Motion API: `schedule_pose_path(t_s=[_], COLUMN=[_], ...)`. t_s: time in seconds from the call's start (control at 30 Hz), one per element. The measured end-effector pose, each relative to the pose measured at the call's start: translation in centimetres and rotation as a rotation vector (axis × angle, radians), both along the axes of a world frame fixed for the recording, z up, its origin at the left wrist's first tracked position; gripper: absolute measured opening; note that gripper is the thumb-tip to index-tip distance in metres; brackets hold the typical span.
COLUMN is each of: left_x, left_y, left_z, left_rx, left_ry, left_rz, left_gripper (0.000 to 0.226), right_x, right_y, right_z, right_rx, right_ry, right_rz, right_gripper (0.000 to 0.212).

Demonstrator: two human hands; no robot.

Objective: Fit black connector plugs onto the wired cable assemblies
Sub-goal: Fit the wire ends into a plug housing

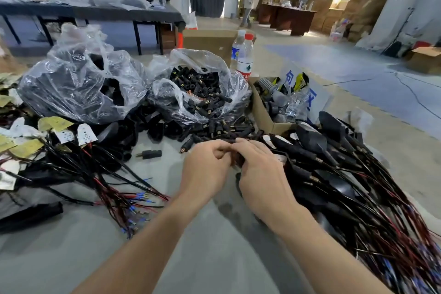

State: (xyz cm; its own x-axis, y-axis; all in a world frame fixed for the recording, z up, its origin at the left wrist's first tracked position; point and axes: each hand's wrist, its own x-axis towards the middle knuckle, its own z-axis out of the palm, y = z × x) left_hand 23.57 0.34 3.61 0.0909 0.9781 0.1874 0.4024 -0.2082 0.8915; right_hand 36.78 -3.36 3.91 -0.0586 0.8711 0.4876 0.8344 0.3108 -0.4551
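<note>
My left hand (206, 172) and my right hand (261, 174) meet at the table's middle, fingers curled around a small black connector plug (238, 159) that is mostly hidden between them. Loose black plugs with brass tips (222, 129) lie scattered just beyond my hands, spilling from an open clear bag of plugs (198, 93). One single plug (149, 153) lies alone to the left. A heap of wired cable assemblies with black plugs fitted (353, 179) fills the right side. Another bundle of red and black wires with blue terminals (114, 188) lies on the left.
A second clear bag of black parts (78, 83) stands at the back left. Two water bottles (244, 55) and an open cardboard box (265, 112) sit behind the plugs. Paper tags (55, 126) lie at the left edge. People stand far off in the room.
</note>
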Motion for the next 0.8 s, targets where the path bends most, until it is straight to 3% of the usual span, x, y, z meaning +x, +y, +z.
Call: schedule_pose_path(t_s=[0.1, 0.23, 0.37, 0.5, 0.63, 0.73, 0.8], left_x=[-3.7, -8.9, -14.8, -17.6, -17.7, -16.9, -16.4], left_y=[0.6, 1.1, 1.8, 1.7, 1.7, 1.6, 1.5], left_z=[-0.8, -1.4, -1.4, -2.1, -2.5, -2.0, -1.6], left_rx=[0.072, 0.082, 0.078, 0.067, 0.272, 0.474, 0.581], left_ry=[0.192, 0.403, 0.64, 0.852, 0.773, 0.665, 0.648], left_rz=[0.141, 0.298, 0.209, 0.151, 0.264, 0.305, 0.264], left_gripper=[0.02, 0.034, 0.057, 0.038, 0.024, 0.02, 0.018], right_x=[-3.0, -5.2, -6.7, -7.9, -8.3, -9.6, -10.6], right_y=[2.2, 5.9, 9.0, 10.5, 9.6, 7.0, 5.8], right_z=[-1.2, -3.0, -4.5, -5.4, -5.3, -4.4, -3.2], right_rx=[-0.128, -0.236, -0.307, -0.269, -0.192, -0.056, -0.22], right_ry=[0.089, -0.007, -0.172, -0.17, -0.116, 0.195, 0.508], right_rz=[0.056, -0.035, -0.083, -0.14, -0.114, 0.002, 0.144], right_gripper=[0.06, 0.065, 0.063, 0.056, 0.029, 0.012, 0.012])
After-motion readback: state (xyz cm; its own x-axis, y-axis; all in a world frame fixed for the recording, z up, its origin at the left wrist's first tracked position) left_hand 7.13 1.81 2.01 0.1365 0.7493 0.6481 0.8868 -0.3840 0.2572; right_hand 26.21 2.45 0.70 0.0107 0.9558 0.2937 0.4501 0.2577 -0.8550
